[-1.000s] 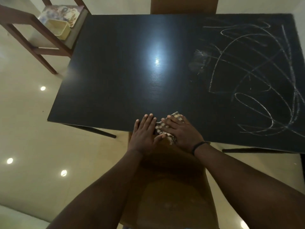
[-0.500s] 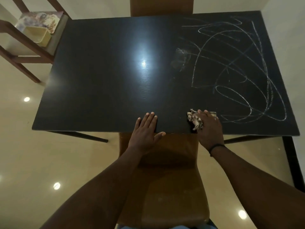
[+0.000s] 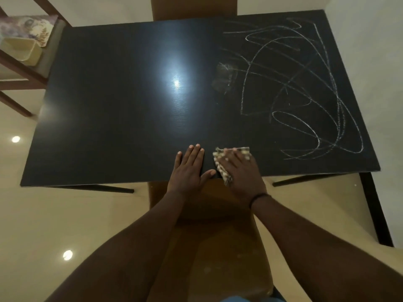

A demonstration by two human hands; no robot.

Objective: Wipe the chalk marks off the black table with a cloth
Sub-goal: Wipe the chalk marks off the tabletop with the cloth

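My left hand (image 3: 189,168) lies flat, fingers straight, on the black table (image 3: 113,110) at lower centre; just right of it my right hand (image 3: 242,171) presses the checked cloth (image 3: 220,164) down with straight fingers. Chalk marks (image 3: 305,94) fill the upper right

The black table (image 3: 122,110) carries white chalk marks (image 3: 305,94) right of its glare spot, a beige-and-brown checked cloth (image 3: 220,168) lies at its near edge, and left of it sit a floral-printed mat (image 3: 28,27) and pale yellow tub (image 3: 21,49).
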